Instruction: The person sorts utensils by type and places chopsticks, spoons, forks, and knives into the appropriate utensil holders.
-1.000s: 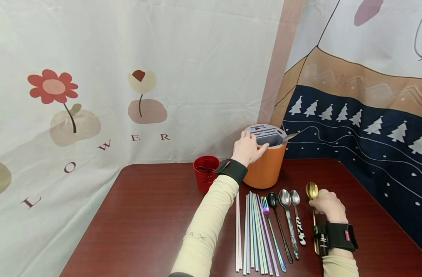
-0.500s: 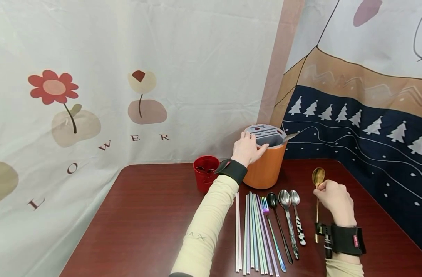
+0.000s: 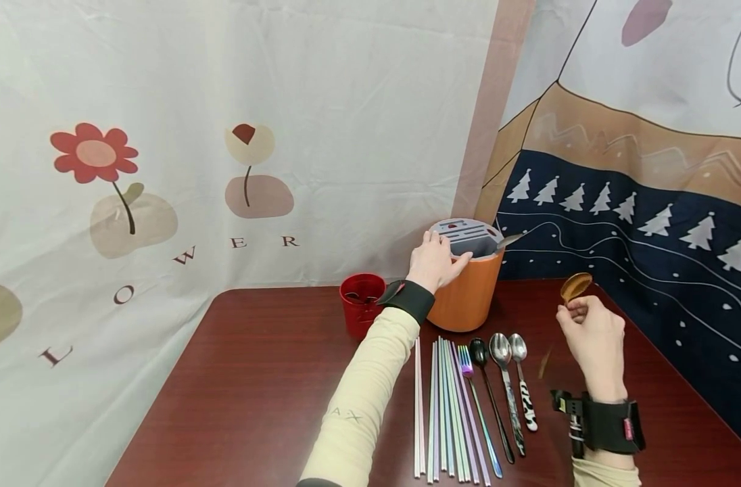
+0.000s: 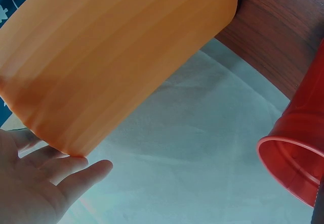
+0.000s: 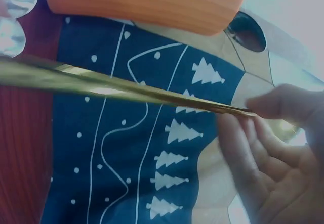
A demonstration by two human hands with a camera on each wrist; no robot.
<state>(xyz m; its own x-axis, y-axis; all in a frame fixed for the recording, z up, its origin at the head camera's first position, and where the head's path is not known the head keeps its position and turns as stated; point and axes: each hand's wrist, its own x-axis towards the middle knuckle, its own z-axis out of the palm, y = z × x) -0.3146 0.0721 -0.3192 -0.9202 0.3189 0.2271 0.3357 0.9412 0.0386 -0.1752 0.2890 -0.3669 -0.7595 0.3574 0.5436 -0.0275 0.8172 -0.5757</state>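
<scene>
Right fingers (image 5: 238, 140) are pinching one gold metal spoon (image 3: 576, 287); left fingers (image 3: 431, 239), spread, are touching one round orange tub (image 3: 468, 297).

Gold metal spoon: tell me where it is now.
In the head view, the gold metal spoon is pinched in the right hand, right of the orange cylindrical holder.

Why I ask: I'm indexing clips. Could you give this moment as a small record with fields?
Right grip: pinches gold spoon near its bowl, off the table
Left grip: rests on orange holder at its rim
Laid in row: chopsticks, fork, black spoon, two silver spoons
Upright: red cup, left of holder
Cup contents: dark, unclear
</scene>
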